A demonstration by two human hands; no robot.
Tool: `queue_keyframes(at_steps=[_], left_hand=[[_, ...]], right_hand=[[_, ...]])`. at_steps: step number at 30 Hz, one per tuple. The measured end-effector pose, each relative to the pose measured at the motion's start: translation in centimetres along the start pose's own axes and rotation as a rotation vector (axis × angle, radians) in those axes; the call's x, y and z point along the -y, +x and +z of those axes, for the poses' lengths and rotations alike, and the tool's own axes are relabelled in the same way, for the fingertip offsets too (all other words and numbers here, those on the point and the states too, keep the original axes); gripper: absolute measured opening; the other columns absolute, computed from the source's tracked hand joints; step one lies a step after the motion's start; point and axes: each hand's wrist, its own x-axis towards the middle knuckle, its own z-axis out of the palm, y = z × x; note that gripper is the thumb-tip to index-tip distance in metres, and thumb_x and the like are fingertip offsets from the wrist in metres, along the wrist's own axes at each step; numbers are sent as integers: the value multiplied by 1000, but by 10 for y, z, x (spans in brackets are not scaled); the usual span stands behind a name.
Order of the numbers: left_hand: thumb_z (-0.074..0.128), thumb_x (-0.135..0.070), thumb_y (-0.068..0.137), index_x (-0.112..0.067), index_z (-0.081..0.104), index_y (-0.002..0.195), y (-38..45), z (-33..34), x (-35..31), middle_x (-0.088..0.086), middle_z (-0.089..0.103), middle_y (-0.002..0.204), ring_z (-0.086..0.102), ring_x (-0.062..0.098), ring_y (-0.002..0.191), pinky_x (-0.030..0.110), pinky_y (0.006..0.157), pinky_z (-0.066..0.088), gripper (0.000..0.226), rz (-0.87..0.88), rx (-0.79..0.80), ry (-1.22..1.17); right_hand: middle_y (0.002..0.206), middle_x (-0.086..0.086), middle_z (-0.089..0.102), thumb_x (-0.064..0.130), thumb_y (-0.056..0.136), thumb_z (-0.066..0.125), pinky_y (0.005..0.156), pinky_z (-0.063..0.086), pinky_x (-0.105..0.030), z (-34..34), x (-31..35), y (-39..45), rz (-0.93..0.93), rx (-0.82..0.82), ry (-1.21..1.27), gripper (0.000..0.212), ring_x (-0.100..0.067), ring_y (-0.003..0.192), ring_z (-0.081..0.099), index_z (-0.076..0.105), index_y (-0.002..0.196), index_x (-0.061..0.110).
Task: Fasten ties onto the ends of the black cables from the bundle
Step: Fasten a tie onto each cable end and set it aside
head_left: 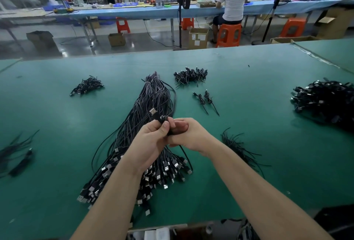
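Observation:
A big bundle of black cables (pixel 153 98) lies along the middle of the green table (pixel 57 117), its silver plugs fanned toward me. Above it my left hand (pixel 151 138) grips a folded black cable (pixel 156 116) whose plug sticks up past my thumb. My right hand (pixel 188 134) meets it from the right, fingers curled around the same cable; its tail hangs down below. A loose heap of black ties (pixel 237 145) lies just right of my right wrist.
Piles of coiled, tied cables sit at back left (pixel 87 86), back centre (pixel 190 75) and far right (pixel 325 99). Two single tied cables (pixel 206 100) lie between. More black strands (pixel 17 149) are at the left edge. A person sits at a far bench.

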Motion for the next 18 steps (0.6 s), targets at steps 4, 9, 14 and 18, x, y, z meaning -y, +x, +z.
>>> queue_keyframes(at_steps=[4, 9, 14, 18], left_hand=[[51, -15, 97, -5, 65, 93, 3, 2, 1, 25, 71, 110, 70, 35, 108, 42, 90, 59, 18, -1, -64, -31], [52, -13, 97, -11, 72, 84, 8, 1, 4, 21, 73, 106, 69, 33, 107, 40, 94, 58, 25, 4, -143, 97], [54, -9, 102, -20, 77, 80, 7, -8, 15, 10, 75, 105, 69, 18, 108, 36, 107, 45, 34, 34, -303, 455], [56, -11, 102, -14, 75, 88, 7, -18, 18, 4, 75, 106, 66, 14, 111, 37, 109, 41, 24, 23, -339, 506]], right_hand=[[78, -9, 67, 3, 73, 78, 86, 58, -55, -1, -3, 1, 12, -44, -54, 21, -18, 74, 65, 66, 90, 1], [71, -2, 70, 10, 71, 78, 74, 60, -46, -5, -2, 0, -20, -120, -179, 16, -20, 66, 68, 67, 80, 18], [81, -9, 74, 18, 80, 77, 79, 59, -57, -17, -5, 2, -83, -36, -291, 11, -36, 76, 70, 72, 89, 17], [81, -11, 76, 23, 84, 79, 83, 59, -56, -19, -10, 4, -26, 32, -306, 20, -31, 81, 75, 69, 92, 8]])
